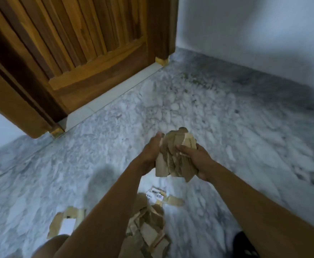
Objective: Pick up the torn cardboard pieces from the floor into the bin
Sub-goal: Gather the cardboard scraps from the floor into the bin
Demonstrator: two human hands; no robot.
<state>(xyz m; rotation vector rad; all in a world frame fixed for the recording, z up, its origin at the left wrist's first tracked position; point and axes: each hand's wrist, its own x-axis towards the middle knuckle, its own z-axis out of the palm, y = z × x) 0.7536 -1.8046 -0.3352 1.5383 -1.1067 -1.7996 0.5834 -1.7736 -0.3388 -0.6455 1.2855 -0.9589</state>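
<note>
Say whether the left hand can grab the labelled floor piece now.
Probably not yet: the left hand and right hand both hold the cardboard bundle; the labelled piece itself lies uncovered.

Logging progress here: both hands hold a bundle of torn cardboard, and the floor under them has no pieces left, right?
Not quite. In the head view the left hand and right hand do hold the bundle, but a pile of torn pieces lies on the floor below them.
</note>
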